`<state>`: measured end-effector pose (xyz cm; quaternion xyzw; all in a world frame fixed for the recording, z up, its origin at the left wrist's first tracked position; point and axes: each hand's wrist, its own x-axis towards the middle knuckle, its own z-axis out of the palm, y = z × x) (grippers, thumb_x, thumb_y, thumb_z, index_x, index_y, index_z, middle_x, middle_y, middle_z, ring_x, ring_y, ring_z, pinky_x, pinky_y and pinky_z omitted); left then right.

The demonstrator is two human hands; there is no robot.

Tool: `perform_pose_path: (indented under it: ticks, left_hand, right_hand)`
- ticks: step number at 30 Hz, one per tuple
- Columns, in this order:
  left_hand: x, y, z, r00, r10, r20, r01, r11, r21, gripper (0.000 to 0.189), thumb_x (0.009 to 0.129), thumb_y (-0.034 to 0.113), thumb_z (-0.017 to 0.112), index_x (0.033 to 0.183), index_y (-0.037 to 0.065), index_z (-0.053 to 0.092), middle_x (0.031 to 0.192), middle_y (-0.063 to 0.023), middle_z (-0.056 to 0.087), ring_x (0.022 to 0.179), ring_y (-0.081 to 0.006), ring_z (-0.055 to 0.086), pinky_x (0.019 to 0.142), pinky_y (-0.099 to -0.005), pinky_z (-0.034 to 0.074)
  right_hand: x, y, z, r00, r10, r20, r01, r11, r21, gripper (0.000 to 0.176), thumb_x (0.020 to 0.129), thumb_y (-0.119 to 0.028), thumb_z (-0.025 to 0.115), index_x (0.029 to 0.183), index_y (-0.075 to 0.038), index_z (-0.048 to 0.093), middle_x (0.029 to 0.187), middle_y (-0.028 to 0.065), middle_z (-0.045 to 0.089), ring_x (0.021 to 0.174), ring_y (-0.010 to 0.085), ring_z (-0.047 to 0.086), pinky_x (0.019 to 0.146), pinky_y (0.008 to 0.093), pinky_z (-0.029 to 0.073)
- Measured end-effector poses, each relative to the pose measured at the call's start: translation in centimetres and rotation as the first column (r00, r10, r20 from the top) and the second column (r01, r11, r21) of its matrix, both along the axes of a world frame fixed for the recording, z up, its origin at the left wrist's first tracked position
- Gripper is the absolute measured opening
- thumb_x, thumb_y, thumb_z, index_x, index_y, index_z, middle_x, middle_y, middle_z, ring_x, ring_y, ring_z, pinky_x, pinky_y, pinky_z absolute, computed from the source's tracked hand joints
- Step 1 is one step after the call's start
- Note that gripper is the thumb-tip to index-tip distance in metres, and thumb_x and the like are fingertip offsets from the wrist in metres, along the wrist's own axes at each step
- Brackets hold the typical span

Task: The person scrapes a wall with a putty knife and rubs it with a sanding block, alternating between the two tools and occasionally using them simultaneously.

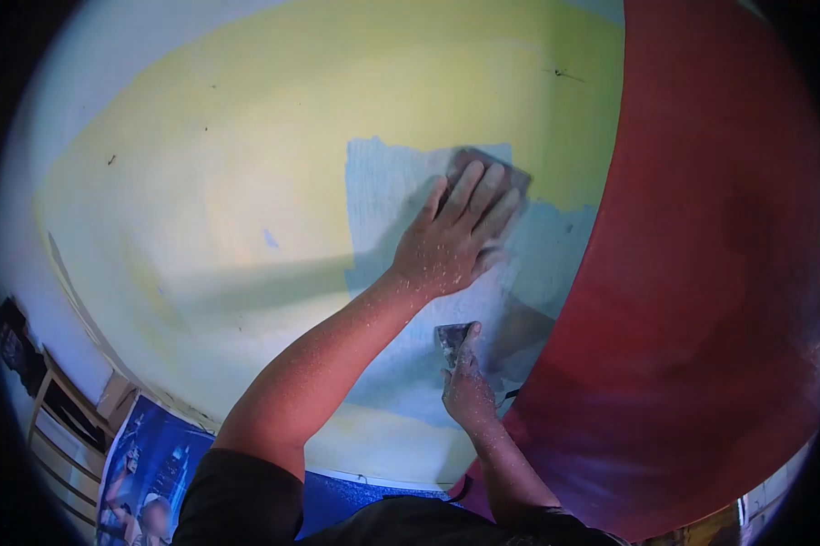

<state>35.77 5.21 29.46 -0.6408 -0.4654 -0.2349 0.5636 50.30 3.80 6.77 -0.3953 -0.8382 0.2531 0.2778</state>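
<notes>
Dust-speckled, my left hand (448, 238) is pressed with outstretched fingers over a dark sheet of sandpaper (515, 174), holding it against the wall. The sheet lies at the upper edge of a pale blue-white patch (378, 196) in the yellow paint. Lower down, my right hand (470, 393) is closed round a small putty knife (452, 338), its dark blade pointing up in front of the patch. White dust also coats the right hand, and its grip hides much of the handle.
A red wall section (692, 273) meets the yellow wall (246, 155) on the right. Blue printed sheeting (178, 446) runs along the bottom. At the far left stands a wooden slatted rack (60, 446) with dark items. A thin nail or wire (560, 73) sticks out at the top.
</notes>
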Motion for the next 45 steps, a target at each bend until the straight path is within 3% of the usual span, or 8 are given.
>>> perform_pose_path:
  ticks: [8,16,20,27,32,38,42,45]
  left_hand:
    - [-5.7,-3.4,-8.4,0.996,0.05,-0.077,-0.063,0.982,-0.178,0.09,0.092,0.07,0.068,0.169,0.028,0.048,0.178,-0.0069,0.041,0.165,-0.032,0.033,0.134,-0.0585,0.016]
    - [-5.5,-3.6,0.0,0.98,0.084,0.181,-0.081,0.996,-0.022,0.089,0.099,0.064,0.067,0.172,0.019,0.041,0.183,-0.0186,0.026,0.168,-0.0422,0.023,0.131,-0.0662,0.019]
    - [-4.5,-2.9,-0.4,0.977,0.067,0.204,-0.075,0.997,0.034,0.089,0.1,0.059,0.07,0.172,0.015,0.041,0.182,-0.0216,0.025,0.168,-0.0448,0.023,0.13,-0.0669,0.02]
    - [-6.4,-5.0,-13.7,0.941,0.168,0.294,-0.135,0.982,-0.129,0.087,0.099,0.057,0.072,0.168,0.011,0.046,0.178,-0.0269,0.03,0.165,-0.0504,0.025,0.129,-0.0697,0.02]
    - [-6.5,-6.1,-18.0,0.918,0.194,0.346,-0.145,0.976,-0.161,0.086,0.099,0.055,0.072,0.167,0.009,0.046,0.178,-0.0286,0.028,0.166,-0.051,0.023,0.128,-0.0709,0.02]
    - [-7.0,-6.4,-8.5,0.897,0.154,0.414,-0.142,0.988,-0.061,0.087,0.101,0.052,0.071,0.171,0.011,0.041,0.181,-0.027,0.023,0.168,-0.0497,0.02,0.129,-0.0704,0.019]
    - [-8.7,-6.2,-2.0,0.909,0.144,0.391,-0.184,0.981,0.066,0.089,0.101,0.051,0.071,0.173,0.01,0.037,0.182,-0.0258,0.022,0.168,-0.048,0.02,0.129,-0.0702,0.02]
    - [-9.5,-6.9,-3.2,0.907,0.136,0.399,-0.171,0.984,0.054,0.09,0.101,0.05,0.071,0.173,0.009,0.036,0.182,-0.0264,0.022,0.168,-0.0486,0.019,0.129,-0.07,0.02]
  right_hand:
    - [-0.1,0.4,-0.8,0.999,-0.014,-0.043,0.019,0.993,0.114,0.111,0.108,-0.014,0.064,0.173,-0.011,-0.026,0.143,0.0436,0.059,0.11,0.0604,0.07,0.093,0.0657,0.057]
    - [-0.2,0.3,-0.2,1.0,-0.021,0.023,0.02,0.999,0.043,0.113,0.107,-0.012,0.066,0.172,-0.008,-0.027,0.158,0.0445,0.048,0.119,0.0609,0.067,0.098,0.0615,0.056]
    - [-0.2,0.1,-0.1,0.999,-0.029,0.023,0.028,0.998,0.054,0.113,0.107,-0.014,0.066,0.171,-0.008,-0.027,0.155,0.0438,0.051,0.114,0.0608,0.068,0.096,0.0615,0.056]
    - [0.3,-0.3,1.0,0.997,-0.037,0.063,0.036,0.999,0.02,0.112,0.108,-0.016,0.066,0.172,-0.008,-0.025,0.154,0.0418,0.054,0.115,0.0595,0.069,0.095,0.0618,0.056]
    - [-0.3,-0.2,-0.7,0.982,0.006,-0.191,0.038,0.974,0.225,0.111,0.106,-0.02,0.069,0.175,-0.011,-0.017,0.13,0.0371,0.066,0.095,0.0588,0.072,0.083,0.0634,0.058]
    - [-2.1,1.1,7.4,0.917,0.119,-0.381,0.018,0.942,0.335,0.113,0.104,-0.017,0.075,0.178,-0.016,-0.011,0.114,0.0324,0.073,0.098,0.0537,0.074,0.084,0.0592,0.058]
    - [-3.1,-0.1,13.5,0.895,0.166,-0.414,-0.008,0.934,0.358,0.098,0.105,-0.017,0.074,0.179,-0.026,0.011,0.121,0.0321,0.071,0.099,0.0511,0.074,0.084,0.0557,0.059]
    - [-4.0,-0.8,14.6,0.888,0.153,-0.434,0.035,0.918,0.395,0.076,0.107,-0.017,0.072,0.173,-0.034,0.039,0.129,0.0326,0.068,0.103,0.05,0.074,0.085,0.053,0.06]
